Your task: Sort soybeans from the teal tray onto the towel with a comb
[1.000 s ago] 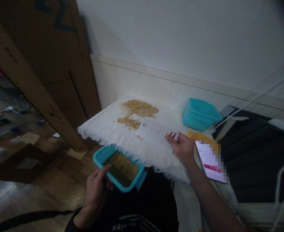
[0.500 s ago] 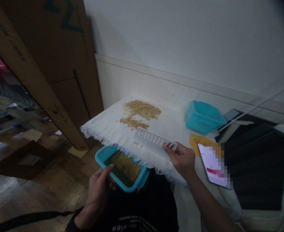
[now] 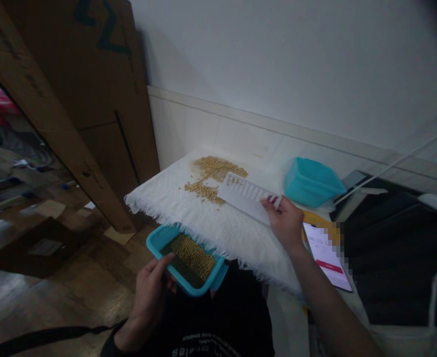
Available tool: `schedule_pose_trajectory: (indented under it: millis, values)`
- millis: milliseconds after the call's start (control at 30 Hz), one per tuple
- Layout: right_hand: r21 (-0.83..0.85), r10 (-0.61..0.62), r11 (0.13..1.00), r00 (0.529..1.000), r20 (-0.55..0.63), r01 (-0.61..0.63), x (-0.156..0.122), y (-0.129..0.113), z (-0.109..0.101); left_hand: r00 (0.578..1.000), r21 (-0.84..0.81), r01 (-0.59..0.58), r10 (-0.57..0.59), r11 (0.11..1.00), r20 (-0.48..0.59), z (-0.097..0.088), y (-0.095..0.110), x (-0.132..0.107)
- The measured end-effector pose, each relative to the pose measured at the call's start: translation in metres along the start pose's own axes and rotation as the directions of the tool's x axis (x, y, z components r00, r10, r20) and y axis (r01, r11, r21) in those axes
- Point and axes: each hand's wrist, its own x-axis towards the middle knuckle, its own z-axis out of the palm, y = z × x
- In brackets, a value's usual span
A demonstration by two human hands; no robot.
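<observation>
Cardboard sheet (image 3: 73,99) leans at far left, its foot near the left corner of the white cloth (image 3: 181,210).

Left hand (image 3: 149,292): fingers curled round the near-left wall of the teal tub (image 3: 154,241), thumb on the rim. The tub is held in the air just below the cloth's fringed near edge, about half full of beans (image 3: 192,258). Position as half a second ago.

Change: the slotted scraper (image 3: 246,198) was down at the fringe above the tub. It is now back up the cloth, its far long edge touching the near side of the loose bean pile (image 3: 214,173). The pile looks much the same.

Right hand (image 3: 287,223): fingers pinch the scraper's right end.

Room: the cloth between pile and fringe is bare apart from a stray bean or two. The second teal tub (image 3: 311,181) stands just right of the right hand. The phone (image 3: 328,255) lies by the right wrist.
</observation>
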Motion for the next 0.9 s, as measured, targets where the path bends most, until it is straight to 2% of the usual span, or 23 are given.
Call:
schedule_pose_trajectory:
  millis: [233, 900]
  values:
    - [0.062, 0.062, 0.996, 0.998, 0.026, -0.063, -0.005, 0.021, 0.009, 1.0, 0.001, -0.026, 0.026, 1.0, 0.0, 0.001, 0.0, 0.0]
    - [0.075, 0.074, 0.994, 0.994, 0.075, -0.079, -0.004, 0.02, 0.012, 1.0, 0.027, -0.008, 0.008, 1.0, -0.016, 0.008, 0.009, -0.007]
